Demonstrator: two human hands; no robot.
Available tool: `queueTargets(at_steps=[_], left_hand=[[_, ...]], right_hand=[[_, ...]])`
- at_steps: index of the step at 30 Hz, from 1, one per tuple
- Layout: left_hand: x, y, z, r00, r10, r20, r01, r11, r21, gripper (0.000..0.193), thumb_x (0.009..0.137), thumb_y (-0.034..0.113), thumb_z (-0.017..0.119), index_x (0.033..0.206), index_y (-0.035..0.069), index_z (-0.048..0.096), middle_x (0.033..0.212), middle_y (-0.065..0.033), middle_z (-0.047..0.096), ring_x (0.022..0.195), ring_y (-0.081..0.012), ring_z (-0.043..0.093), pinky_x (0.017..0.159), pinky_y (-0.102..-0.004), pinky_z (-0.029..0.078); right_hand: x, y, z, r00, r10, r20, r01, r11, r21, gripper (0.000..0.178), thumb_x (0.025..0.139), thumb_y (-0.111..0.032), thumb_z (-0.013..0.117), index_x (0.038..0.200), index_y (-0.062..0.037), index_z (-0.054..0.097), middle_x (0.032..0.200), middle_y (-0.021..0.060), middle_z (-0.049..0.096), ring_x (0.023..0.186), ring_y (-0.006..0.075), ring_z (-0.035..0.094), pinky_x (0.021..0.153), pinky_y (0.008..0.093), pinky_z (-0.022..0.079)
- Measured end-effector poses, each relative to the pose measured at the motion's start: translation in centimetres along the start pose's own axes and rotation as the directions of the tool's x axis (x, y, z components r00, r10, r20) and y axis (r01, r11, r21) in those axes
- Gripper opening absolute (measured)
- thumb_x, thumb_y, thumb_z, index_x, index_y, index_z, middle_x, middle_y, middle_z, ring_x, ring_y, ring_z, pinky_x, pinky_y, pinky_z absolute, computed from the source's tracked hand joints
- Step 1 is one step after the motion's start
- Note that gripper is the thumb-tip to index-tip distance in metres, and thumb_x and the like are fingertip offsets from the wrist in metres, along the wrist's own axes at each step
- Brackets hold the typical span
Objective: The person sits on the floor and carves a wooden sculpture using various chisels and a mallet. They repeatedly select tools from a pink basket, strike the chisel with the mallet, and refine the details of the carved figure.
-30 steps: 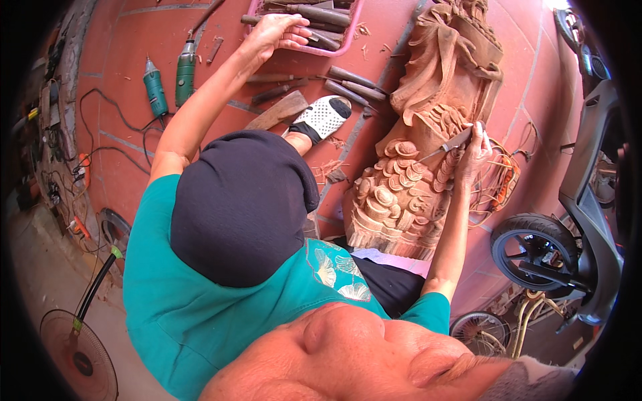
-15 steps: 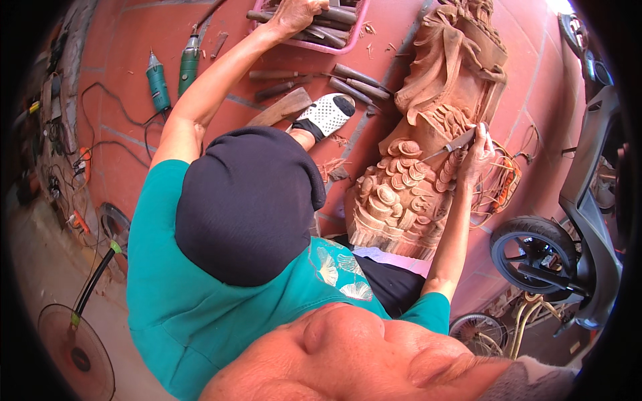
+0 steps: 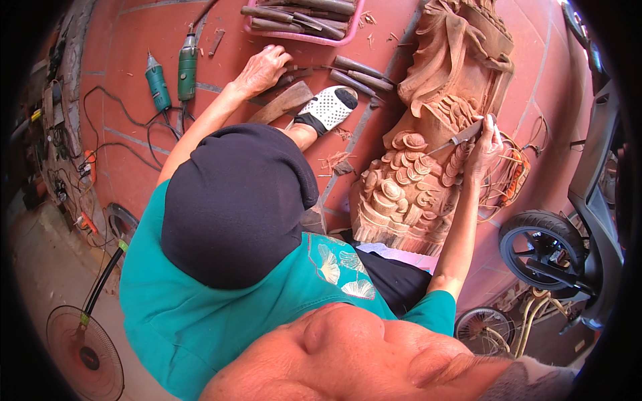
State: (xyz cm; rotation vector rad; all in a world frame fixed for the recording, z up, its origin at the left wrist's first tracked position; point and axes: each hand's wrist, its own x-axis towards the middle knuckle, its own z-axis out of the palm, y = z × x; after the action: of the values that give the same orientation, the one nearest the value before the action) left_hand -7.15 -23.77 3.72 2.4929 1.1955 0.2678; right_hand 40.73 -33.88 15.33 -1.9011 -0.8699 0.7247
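Observation:
My right hand [image 3: 485, 148] grips a carving chisel [image 3: 464, 134] by its handle, its thin blade slanting down-left over the carved wooden statue [image 3: 408, 194]. The statue lies lengthwise on the floor, with draped folds at the far end and rounded, coin-like and petal shapes nearer me. Over at the left, my left hand [image 3: 262, 69] is low above several chisels on the tiles, fingers bent together and turned down. Whatever may be between them is hidden. Just beyond it sits a pink basket [image 3: 352, 31] holding more chisels [image 3: 301, 17]. A wooden mallet-like block [image 3: 284, 103] lies beside my foot.
Two green power tools, a rotary grinder [image 3: 158, 83] and a second one [image 3: 188, 67], lie on red tiles with trailing cables. More chisels [image 3: 361, 77] rest near my white shoe [image 3: 329, 110]. A motorbike wheel [image 3: 542, 247] stands right, an orange power strip [image 3: 516, 175] nearer, a fan [image 3: 85, 354] lower left.
My left hand has left the basket and come down toward the chisels on the floor. The right hand keeps its hold on the chisel at nearly the same place.

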Motion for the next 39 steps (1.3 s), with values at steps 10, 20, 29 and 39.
queueTargets(at_steps=[10, 20, 29, 39], left_hand=[[-1.4, -2.2, 2.1, 0.998, -0.063, 0.017, 0.062, 0.998, 0.01, 0.028, 0.08, 0.009, 0.072, 0.105, 0.004, 0.062, 0.102, -0.0156, 0.062, 0.1, -0.0385, 0.058, 0.087, -0.0469, 0.05], [-1.3, -0.9, -2.4, 1.0, 0.012, -0.006, -0.013, 0.996, -0.092, 0.024, 0.082, 0.009, 0.07, 0.104, 0.004, 0.061, 0.101, -0.0123, 0.061, 0.098, -0.0339, 0.057, 0.088, -0.0426, 0.048], [0.3, 0.8, -3.8, 0.994, 0.093, -0.059, -0.098, 0.992, -0.077, 0.024, 0.084, 0.011, 0.07, 0.105, 0.006, 0.061, 0.102, -0.011, 0.061, 0.102, -0.0302, 0.058, 0.09, -0.0404, 0.047], [1.1, 0.3, -4.5, 0.992, 0.112, -0.053, -0.111, 0.994, 0.018, 0.022, 0.092, 0.014, 0.063, 0.113, 0.007, 0.061, 0.111, -0.0125, 0.062, 0.105, -0.0302, 0.06, 0.092, -0.0407, 0.046]], right_hand=[[0.0, -0.3, 0.0, 1.0, -0.024, -0.005, 0.024, 0.999, -0.029, 0.031, 0.099, -0.025, 0.06, 0.09, 0.0009, 0.073, 0.073, -0.004, 0.055, 0.069, 0.0058, 0.047, 0.063, 0.0224, 0.037], [0.1, 0.1, 0.1, 0.999, -0.045, -0.011, 0.044, 0.999, -0.032, 0.034, 0.1, -0.03, 0.059, 0.09, -0.0009, 0.074, 0.072, -0.0054, 0.054, 0.068, 0.0053, 0.046, 0.062, 0.0225, 0.036], [-0.1, -0.3, 0.1, 1.0, -0.024, -0.006, 0.024, 0.999, -0.034, 0.032, 0.099, -0.027, 0.06, 0.087, -0.0001, 0.072, 0.073, -0.0047, 0.053, 0.069, 0.0057, 0.045, 0.063, 0.0229, 0.036], [0.0, -0.2, 0.0, 1.0, -0.029, 0.002, 0.029, 0.999, -0.024, 0.031, 0.099, -0.027, 0.06, 0.086, -0.0005, 0.072, 0.073, -0.0047, 0.053, 0.068, 0.0057, 0.044, 0.063, 0.023, 0.035]])
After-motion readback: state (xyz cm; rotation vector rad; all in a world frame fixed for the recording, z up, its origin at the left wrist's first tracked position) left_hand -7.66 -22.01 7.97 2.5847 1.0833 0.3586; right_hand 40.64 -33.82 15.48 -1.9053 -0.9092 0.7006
